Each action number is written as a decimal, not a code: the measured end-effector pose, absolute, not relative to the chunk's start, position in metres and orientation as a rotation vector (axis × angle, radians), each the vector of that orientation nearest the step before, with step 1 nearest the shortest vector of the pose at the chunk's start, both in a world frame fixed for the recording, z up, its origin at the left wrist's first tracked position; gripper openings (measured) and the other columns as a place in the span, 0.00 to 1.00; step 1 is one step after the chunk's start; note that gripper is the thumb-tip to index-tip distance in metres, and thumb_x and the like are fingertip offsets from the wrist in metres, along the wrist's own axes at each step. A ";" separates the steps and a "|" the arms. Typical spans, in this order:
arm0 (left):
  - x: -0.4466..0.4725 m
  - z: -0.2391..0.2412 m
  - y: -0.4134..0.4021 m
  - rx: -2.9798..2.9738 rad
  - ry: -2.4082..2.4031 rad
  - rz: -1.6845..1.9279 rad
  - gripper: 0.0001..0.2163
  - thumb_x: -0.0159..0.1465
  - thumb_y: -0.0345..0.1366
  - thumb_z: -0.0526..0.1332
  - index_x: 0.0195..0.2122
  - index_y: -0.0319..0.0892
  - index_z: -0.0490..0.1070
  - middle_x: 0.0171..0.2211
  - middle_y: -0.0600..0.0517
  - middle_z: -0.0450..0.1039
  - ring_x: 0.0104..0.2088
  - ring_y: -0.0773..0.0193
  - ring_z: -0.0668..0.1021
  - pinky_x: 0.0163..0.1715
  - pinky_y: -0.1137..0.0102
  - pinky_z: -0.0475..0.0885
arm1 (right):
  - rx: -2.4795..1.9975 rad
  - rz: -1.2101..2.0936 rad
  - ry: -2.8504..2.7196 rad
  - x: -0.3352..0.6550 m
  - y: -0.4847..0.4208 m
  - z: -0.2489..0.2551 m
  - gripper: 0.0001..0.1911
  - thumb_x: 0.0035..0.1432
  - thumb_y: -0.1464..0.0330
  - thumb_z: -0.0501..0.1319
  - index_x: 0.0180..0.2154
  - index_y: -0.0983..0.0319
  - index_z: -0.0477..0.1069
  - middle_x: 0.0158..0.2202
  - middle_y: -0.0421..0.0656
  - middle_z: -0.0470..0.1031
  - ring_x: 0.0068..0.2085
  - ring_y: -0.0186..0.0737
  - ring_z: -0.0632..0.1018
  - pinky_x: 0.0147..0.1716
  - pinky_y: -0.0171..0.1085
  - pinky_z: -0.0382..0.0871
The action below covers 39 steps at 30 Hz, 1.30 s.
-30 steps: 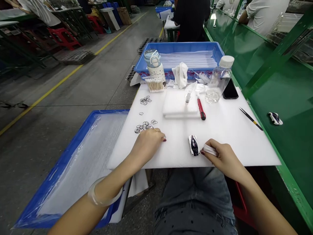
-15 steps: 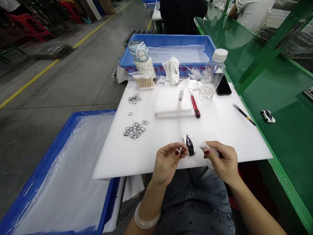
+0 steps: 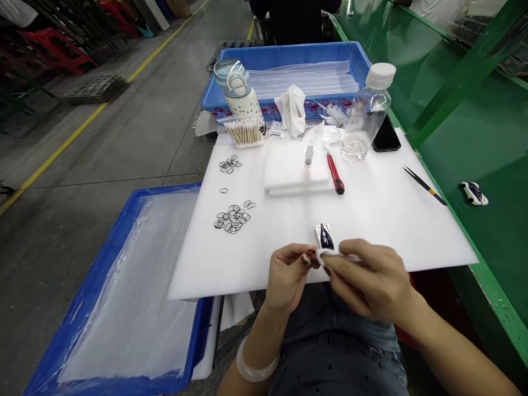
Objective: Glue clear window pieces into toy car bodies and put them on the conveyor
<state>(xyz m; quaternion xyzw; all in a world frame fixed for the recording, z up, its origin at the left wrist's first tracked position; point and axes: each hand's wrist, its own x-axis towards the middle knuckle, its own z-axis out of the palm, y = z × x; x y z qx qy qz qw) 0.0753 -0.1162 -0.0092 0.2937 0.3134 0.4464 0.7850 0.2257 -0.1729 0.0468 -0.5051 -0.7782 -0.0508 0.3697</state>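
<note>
While a small dark ring [image 3: 311, 256] is held over the white board [image 3: 383, 220] near its front edge, my left hand [image 3: 287, 278] pinches it between closed thumb and fingertips. My right hand [image 3: 373, 278], fingers curled closed, grips a folded white cloth [image 3: 326, 253] beside the ring; whether the two touch, I cannot tell. Just beyond lies a toy car [image 3: 324, 235]. Loose rings [image 3: 233, 219] lie leftward; a red cutter [image 3: 335, 175] lies farther back, tweezers [image 3: 424, 186] at right.

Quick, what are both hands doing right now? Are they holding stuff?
Left hand: closed, pinching a small, thin, dark-rimmed loop.
Right hand: closed, holding a soft white wipe; cloth or paper, I can't tell.
</note>
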 end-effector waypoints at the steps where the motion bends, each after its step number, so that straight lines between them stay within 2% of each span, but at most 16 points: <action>1: 0.075 -0.009 -0.116 0.636 0.677 0.962 0.13 0.43 0.44 0.79 0.26 0.45 0.82 0.23 0.52 0.79 0.23 0.68 0.78 0.25 0.76 0.75 | -1.310 -0.164 -1.958 0.227 -0.172 0.048 0.08 0.61 0.74 0.60 0.42 0.63 0.74 0.34 0.44 0.72 0.26 0.30 0.72 0.21 0.32 0.67; 5: 0.073 -0.009 -0.115 0.647 0.684 0.979 0.13 0.43 0.44 0.79 0.26 0.45 0.81 0.22 0.53 0.78 0.22 0.68 0.78 0.26 0.75 0.76 | -1.296 -0.137 -1.936 0.219 -0.167 0.046 0.08 0.63 0.73 0.58 0.42 0.63 0.75 0.34 0.44 0.73 0.26 0.31 0.71 0.23 0.32 0.68; 10: 0.073 -0.010 -0.117 0.691 0.658 0.997 0.11 0.47 0.43 0.78 0.28 0.47 0.82 0.25 0.53 0.81 0.25 0.70 0.80 0.28 0.78 0.76 | -1.293 0.015 -2.072 0.224 -0.172 0.052 0.10 0.64 0.72 0.57 0.36 0.65 0.77 0.31 0.45 0.72 0.23 0.30 0.67 0.19 0.33 0.63; 14: 0.070 -0.009 -0.118 0.752 0.619 0.960 0.09 0.50 0.42 0.77 0.29 0.47 0.83 0.27 0.51 0.82 0.26 0.70 0.81 0.29 0.80 0.77 | -1.437 0.093 -1.750 0.248 -0.178 0.052 0.08 0.63 0.74 0.61 0.41 0.63 0.77 0.32 0.42 0.73 0.24 0.27 0.69 0.22 0.31 0.63; 16: 0.066 -0.008 -0.118 0.822 0.626 0.928 0.08 0.52 0.40 0.76 0.32 0.45 0.83 0.29 0.50 0.82 0.28 0.69 0.81 0.32 0.79 0.78 | -1.491 0.216 -1.587 0.256 -0.177 0.041 0.07 0.63 0.73 0.61 0.40 0.62 0.78 0.30 0.40 0.73 0.24 0.27 0.70 0.22 0.30 0.62; 20: 0.061 -0.007 -0.115 1.443 0.907 1.074 0.06 0.58 0.31 0.71 0.37 0.45 0.81 0.33 0.52 0.82 0.33 0.67 0.82 0.38 0.75 0.79 | -1.562 0.436 -1.481 0.256 -0.172 0.012 0.06 0.60 0.68 0.65 0.39 0.62 0.79 0.29 0.40 0.74 0.28 0.31 0.74 0.25 0.31 0.65; 23: 0.066 -0.009 -0.114 2.084 1.008 1.233 0.05 0.61 0.27 0.68 0.38 0.40 0.79 0.34 0.50 0.81 0.33 0.65 0.81 0.37 0.71 0.78 | -1.604 0.451 -1.477 0.252 -0.169 0.000 0.07 0.60 0.69 0.65 0.40 0.63 0.78 0.29 0.40 0.74 0.29 0.32 0.74 0.26 0.32 0.64; 26: 0.074 -0.013 -0.114 2.387 0.919 1.265 0.05 0.62 0.26 0.66 0.40 0.37 0.77 0.33 0.48 0.79 0.33 0.63 0.80 0.35 0.69 0.77 | -1.643 0.471 -1.513 0.252 -0.168 -0.001 0.07 0.61 0.70 0.62 0.39 0.63 0.78 0.29 0.40 0.73 0.28 0.32 0.74 0.26 0.33 0.64; 31: 0.082 -0.016 -0.116 2.440 0.865 1.187 0.06 0.63 0.27 0.65 0.42 0.38 0.76 0.34 0.49 0.75 0.33 0.62 0.77 0.34 0.68 0.76 | -1.745 0.611 -1.628 0.254 -0.168 0.004 0.08 0.63 0.68 0.60 0.38 0.63 0.78 0.32 0.41 0.73 0.32 0.35 0.75 0.31 0.35 0.65; 35: 0.079 -0.017 -0.115 2.383 0.913 1.142 0.08 0.63 0.29 0.66 0.44 0.38 0.76 0.35 0.49 0.74 0.35 0.63 0.77 0.36 0.68 0.76 | -1.780 0.624 -1.636 0.254 -0.167 0.005 0.08 0.64 0.68 0.60 0.39 0.63 0.77 0.32 0.41 0.73 0.32 0.35 0.74 0.31 0.35 0.64; 39: 0.075 -0.017 -0.114 2.237 1.035 1.078 0.13 0.61 0.30 0.68 0.47 0.41 0.76 0.40 0.48 0.75 0.41 0.60 0.78 0.41 0.65 0.78 | -1.785 0.650 -1.628 0.254 -0.166 0.006 0.06 0.63 0.68 0.61 0.39 0.62 0.77 0.33 0.40 0.73 0.32 0.34 0.74 0.31 0.35 0.63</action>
